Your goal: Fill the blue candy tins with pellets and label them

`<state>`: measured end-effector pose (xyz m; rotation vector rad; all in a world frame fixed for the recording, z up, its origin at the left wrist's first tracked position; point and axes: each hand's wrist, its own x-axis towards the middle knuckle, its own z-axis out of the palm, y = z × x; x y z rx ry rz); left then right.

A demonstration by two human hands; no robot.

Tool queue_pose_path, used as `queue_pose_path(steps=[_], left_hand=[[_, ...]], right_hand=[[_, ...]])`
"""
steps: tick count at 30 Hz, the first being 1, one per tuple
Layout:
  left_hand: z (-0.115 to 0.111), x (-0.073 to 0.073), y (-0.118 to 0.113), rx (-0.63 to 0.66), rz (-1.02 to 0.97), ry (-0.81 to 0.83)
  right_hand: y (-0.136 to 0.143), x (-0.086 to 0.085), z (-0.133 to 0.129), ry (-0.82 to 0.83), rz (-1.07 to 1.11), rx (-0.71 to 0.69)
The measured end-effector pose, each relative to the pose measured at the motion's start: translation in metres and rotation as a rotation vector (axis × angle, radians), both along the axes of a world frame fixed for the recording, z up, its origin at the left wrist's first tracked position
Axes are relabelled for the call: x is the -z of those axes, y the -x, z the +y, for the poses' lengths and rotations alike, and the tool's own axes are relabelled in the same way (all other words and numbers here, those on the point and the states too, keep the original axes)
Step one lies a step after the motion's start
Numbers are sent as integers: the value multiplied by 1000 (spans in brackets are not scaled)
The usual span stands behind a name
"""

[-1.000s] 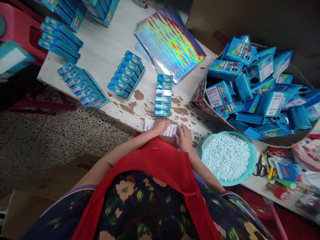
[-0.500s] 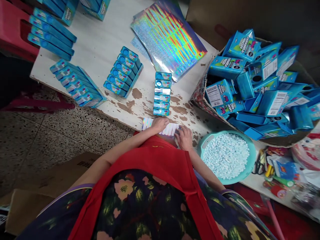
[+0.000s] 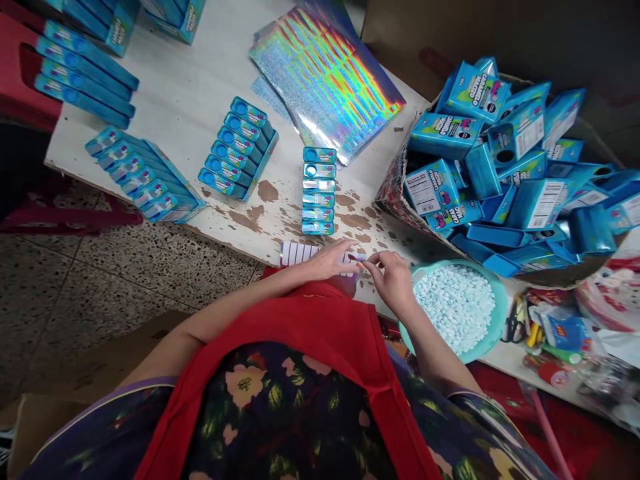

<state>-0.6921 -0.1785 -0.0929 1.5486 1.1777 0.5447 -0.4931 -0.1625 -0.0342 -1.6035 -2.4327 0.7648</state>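
A sheet of shiny stickers [image 3: 296, 253] with white strips lies at the table's front edge. Across its right half rests my left hand [image 3: 327, 261], fingers stretched out and thumb apart. My right hand [image 3: 394, 283] is raised at the sheet's right end. Its thumb and forefinger pinch a small, thin sticker [image 3: 365, 264], seen nearly edge-on, close to the left fingertips. Just beyond the sheet stands a row of small blue boxes [image 3: 319, 215], narrow ends up. Silvery strips show on the nearer ones; a round hole shows on one at the far end.
A teal basin [image 3: 495, 320] of pale blue candies sits right of my right hand. Behind it, a carton [image 3: 395, 170] overflows with blue boxes. Holographic sheets [image 3: 325, 80] lie at the back. More blue boxes [image 3: 235, 150] stand left. Scissors [image 3: 515, 320] lie far right.
My right hand has lifted off the sheet and moved right, now pinching a sticker. My left hand has slid right along the sheet, its fingers straighter. The view has shifted slightly.
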Motion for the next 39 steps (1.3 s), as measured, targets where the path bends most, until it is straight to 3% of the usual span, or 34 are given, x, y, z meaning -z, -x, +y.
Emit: queue_pose_path(steps=[4,9,12,16,19,25,29,33,36,39], left_hand=[[10,-4,9,-154,-46,126],[22,-15,51,-389,54,117],[38,-19,84,-481,91,53],[71,-17,117,-536,238,-131],[97,-7,129,-557,309,-221],[126,27,126,-614,244,-208],[124,42,115,-752,244,-135],[112,46,107,-834,315,-72],[100,46,99,-745,205,-183],[80,44,101,-616,197,-86]], right_hand=[[22,-5,16,33,137,74],[73,17,41,123,357,273],[110,33,64,184,443,283],[150,47,104,18,397,296],[167,56,131,-17,360,311],[178,82,157,-77,346,294],[170,98,164,-122,370,389],[162,103,167,15,447,480],[166,99,168,92,465,483],[164,93,169,142,497,483]])
